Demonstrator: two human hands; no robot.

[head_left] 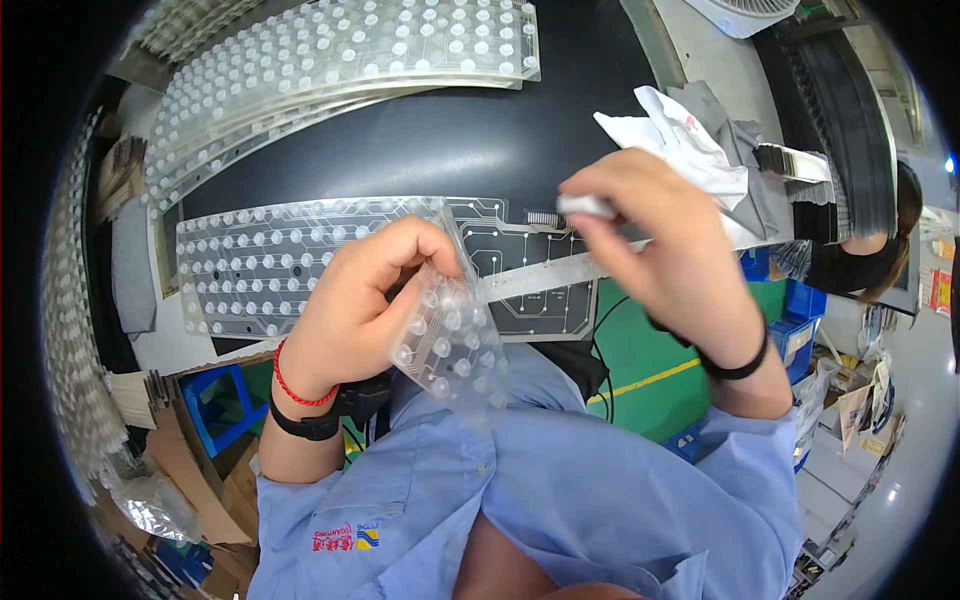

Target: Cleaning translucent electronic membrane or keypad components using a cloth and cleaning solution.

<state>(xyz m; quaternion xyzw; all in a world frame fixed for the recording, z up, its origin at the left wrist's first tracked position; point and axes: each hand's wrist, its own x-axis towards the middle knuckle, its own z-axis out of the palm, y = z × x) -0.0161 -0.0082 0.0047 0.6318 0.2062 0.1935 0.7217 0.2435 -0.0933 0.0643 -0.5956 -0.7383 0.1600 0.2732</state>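
Below black worktop (575, 115), blue crate (200, 418), left hand (368, 290) holding clear sheet (455, 345)

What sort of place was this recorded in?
Probably an electronics factory or assembly workshop: stacked clear circuit sheets lie on a black worktop, blue bins stand off to the right, and a yellow line crosses the green floor.

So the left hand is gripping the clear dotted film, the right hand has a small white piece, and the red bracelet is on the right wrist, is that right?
Not quite: the head view shows the red bracelet on the left wrist. The left hand does grip the clear dotted film, and the right hand has a small white piece.
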